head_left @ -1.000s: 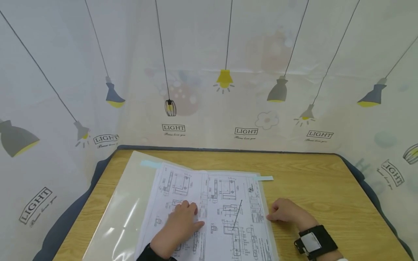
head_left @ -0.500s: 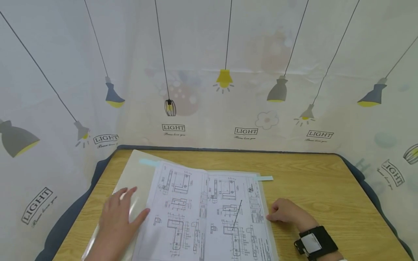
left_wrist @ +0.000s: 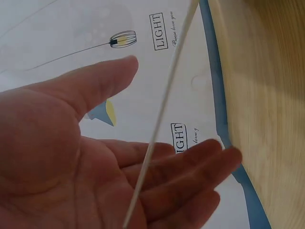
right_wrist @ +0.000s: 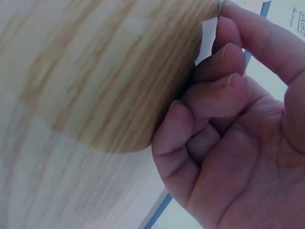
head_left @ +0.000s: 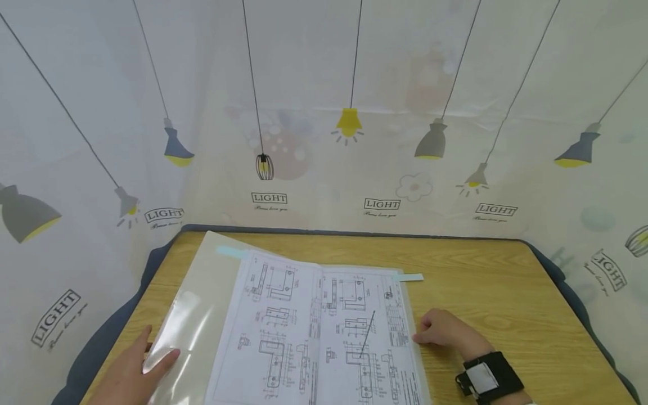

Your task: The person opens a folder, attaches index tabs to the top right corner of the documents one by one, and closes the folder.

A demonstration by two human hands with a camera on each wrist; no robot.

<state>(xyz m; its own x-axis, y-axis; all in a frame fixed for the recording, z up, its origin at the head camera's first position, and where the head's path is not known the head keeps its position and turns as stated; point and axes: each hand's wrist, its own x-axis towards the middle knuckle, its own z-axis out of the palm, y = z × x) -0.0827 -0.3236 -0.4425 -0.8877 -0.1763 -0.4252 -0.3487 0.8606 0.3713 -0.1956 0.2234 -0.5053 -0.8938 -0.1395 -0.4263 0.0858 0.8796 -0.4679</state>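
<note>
A booklet of technical drawings [head_left: 364, 332] lies spread on the wooden table, with line drawings of parts on both pages. Its glossy, pale plastic cover [head_left: 187, 332] lies folded out to the left. At that cover's left edge is my left hand [head_left: 126, 371]. In the left wrist view the thin cover edge [left_wrist: 159, 114] runs between my thumb and extended fingers, with the thumb apart from it. My right hand [head_left: 448, 331] pinches the booklet's right edge between thumb and forefinger; its other fingers are curled, as the right wrist view shows.
Light blue tabs [head_left: 409, 277] stick out from the booklet's upper corners. The wooden table [head_left: 486, 281] extends right of it. A pale curtain [head_left: 314, 140] printed with lamps surrounds the table. A black strap with a small device [head_left: 488, 377] is on my right wrist.
My left hand has left the left-hand page and moved left and toward me, across the plastic cover to its outer edge. My right hand stays at the booklet's right edge.
</note>
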